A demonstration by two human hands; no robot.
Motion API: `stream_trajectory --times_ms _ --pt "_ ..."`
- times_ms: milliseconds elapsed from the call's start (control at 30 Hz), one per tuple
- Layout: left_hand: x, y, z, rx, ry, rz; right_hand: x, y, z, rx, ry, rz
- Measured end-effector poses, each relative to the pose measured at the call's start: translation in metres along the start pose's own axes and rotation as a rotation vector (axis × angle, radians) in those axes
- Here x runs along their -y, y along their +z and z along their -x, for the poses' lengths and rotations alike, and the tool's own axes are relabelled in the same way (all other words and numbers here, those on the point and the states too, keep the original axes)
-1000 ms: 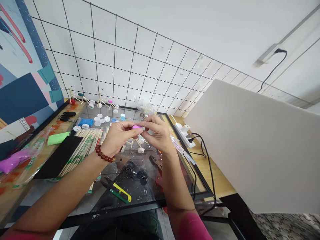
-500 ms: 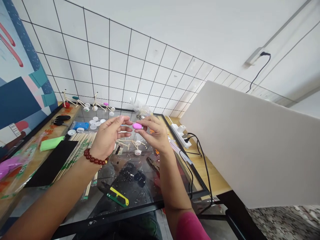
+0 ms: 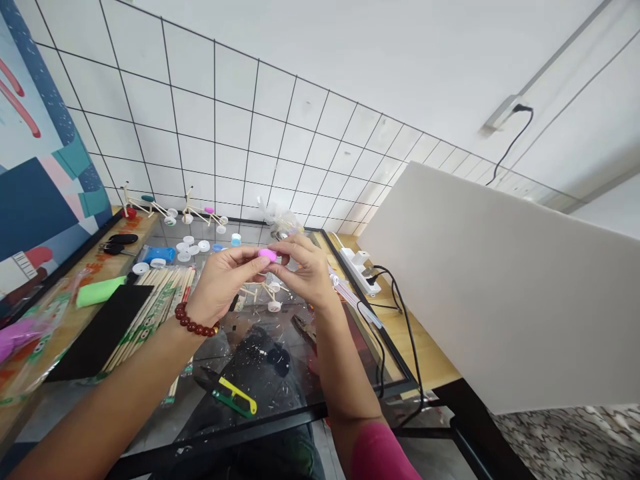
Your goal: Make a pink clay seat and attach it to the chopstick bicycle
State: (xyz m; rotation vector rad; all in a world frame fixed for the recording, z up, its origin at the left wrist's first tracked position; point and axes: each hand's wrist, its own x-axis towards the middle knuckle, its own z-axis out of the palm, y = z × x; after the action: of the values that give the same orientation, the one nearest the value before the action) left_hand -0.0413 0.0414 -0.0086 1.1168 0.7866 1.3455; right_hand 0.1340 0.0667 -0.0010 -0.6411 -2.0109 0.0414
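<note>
A small pink lump of modelling clay (image 3: 267,255), smooth and oval, is pinched between my two hands above the glass table top. My left hand (image 3: 225,277), with a dark red bead bracelet (image 3: 193,323) at the wrist, grips its left end between thumb and fingers. From the other side, the thumb and fingertips of my right hand (image 3: 305,267) hold it too. Below the hands stands a small stick frame with white bottle-cap wheels (image 3: 274,305), partly hidden by them. Two similar stick models, one with a green seat (image 3: 147,199) and one with a pink seat (image 3: 209,210), stand at the back.
Yellow-green thread snips (image 3: 233,395) and pliers (image 3: 304,330) lie on the glass. To the left are wooden sticks (image 3: 145,313), a black sheet (image 3: 103,333), green clay (image 3: 101,291) and white caps (image 3: 189,250). A power strip (image 3: 360,272) with cables borders the right side.
My left hand has closed in from the left and its fingers now pinch the pink clay, which only my right hand held before. The view has shifted slightly.
</note>
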Motion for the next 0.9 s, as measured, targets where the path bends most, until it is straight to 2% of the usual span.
stream_trajectory --times_ms 167,300,467,667,767,900 --pt "0.000 -0.001 -0.001 0.004 -0.041 0.031 0.001 0.001 -0.001 0.002 0.011 -0.062" --pt "-0.001 0.002 0.001 0.042 -0.061 0.051 0.003 -0.002 -0.001 -0.045 -0.005 -0.062" --pt "0.001 0.006 0.005 -0.015 -0.049 0.047 0.006 -0.007 -0.002 -0.021 -0.029 -0.043" --pt "0.001 0.003 0.007 -0.091 0.149 -0.169 0.008 -0.008 -0.002 0.017 -0.040 -0.036" --pt "0.001 0.000 0.005 -0.068 0.231 -0.264 0.007 -0.007 -0.001 0.035 -0.021 -0.025" --pt "0.002 -0.006 0.002 -0.001 0.335 -0.274 0.002 -0.008 0.001 0.046 0.021 -0.056"
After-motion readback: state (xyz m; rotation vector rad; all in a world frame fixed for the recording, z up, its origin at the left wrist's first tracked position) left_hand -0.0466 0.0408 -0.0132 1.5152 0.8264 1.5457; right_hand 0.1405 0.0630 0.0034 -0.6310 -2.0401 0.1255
